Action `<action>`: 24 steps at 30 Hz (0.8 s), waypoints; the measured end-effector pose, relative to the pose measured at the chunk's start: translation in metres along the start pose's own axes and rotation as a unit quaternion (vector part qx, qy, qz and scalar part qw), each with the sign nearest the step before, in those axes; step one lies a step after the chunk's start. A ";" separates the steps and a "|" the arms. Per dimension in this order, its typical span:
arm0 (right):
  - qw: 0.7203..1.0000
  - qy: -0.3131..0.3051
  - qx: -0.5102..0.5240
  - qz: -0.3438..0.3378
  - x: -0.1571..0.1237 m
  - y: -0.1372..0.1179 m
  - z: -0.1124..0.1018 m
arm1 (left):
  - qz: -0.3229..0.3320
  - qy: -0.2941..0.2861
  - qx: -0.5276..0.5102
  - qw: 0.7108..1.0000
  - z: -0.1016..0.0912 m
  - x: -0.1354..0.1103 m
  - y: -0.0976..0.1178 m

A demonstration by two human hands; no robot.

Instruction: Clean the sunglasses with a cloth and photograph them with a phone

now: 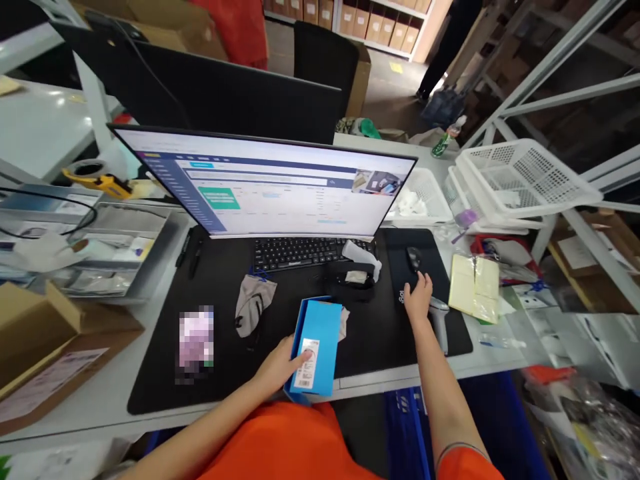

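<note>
Since the left hand (277,365) is clamping the blue box (323,337) at the near edge of the desk mat (155,393), label (306,363) turned up in plain view, the right hand (417,300) just hangs loose, fingers open, right by the scanner (439,327).

Floor (395,87) is brownish and bears a small yellow mark. Rear shelving (367,23) holds rows of cardboard boxes. Grey metal racking (545,80) stands at right, with brown cartons on its shelves. A black office chair (325,63) stands beyond the monitor (265,180) on the white workbench (150,427). A second white table (45,127) stands at left, its surface reflecting overhead light. A person (445,47) in dark clothing stands at rear.
</note>
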State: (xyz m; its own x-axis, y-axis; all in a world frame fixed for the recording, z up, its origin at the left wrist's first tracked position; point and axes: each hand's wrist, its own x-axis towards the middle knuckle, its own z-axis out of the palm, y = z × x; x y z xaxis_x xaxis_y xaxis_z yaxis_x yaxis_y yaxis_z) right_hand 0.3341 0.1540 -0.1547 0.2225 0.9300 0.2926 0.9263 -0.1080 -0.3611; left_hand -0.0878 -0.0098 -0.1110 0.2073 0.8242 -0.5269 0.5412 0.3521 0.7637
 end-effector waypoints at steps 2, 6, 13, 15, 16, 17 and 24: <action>1.000 -0.002 -0.003 -0.014 0.038 0.007 0.017 | 0.005 0.003 -0.011 1.000 0.000 -0.004 0.000; 1.000 -0.001 0.012 -0.028 0.087 0.016 0.036 | 0.004 0.020 -0.027 0.999 0.001 -0.011 0.001; 0.999 0.029 0.028 -0.030 0.093 0.029 0.062 | -0.004 0.022 -0.044 0.999 -0.004 -0.014 0.003; 0.999 0.035 0.023 -0.025 0.091 0.032 0.065 | -0.010 0.015 -0.041 0.999 -0.005 -0.016 0.006; 0.999 0.037 0.019 -0.023 0.090 0.034 0.067 | -0.014 0.011 -0.040 0.999 -0.006 -0.016 0.008; 0.999 0.040 0.016 -0.021 0.089 0.035 0.068 | -0.017 0.008 -0.038 0.999 -0.006 -0.017 0.010; 0.998 0.052 0.009 -0.038 0.094 0.043 0.076 | -0.032 0.000 -0.032 0.999 -0.010 -0.019 0.020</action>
State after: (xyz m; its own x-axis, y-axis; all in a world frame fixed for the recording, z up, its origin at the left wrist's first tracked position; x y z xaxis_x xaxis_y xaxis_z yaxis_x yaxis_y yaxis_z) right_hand 0.3720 0.2634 -0.2101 0.1822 0.8938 0.4097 0.9363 -0.0305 -0.3498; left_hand -0.0889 -0.0145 -0.0820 0.1743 0.7988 -0.5758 0.4998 0.4321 0.7507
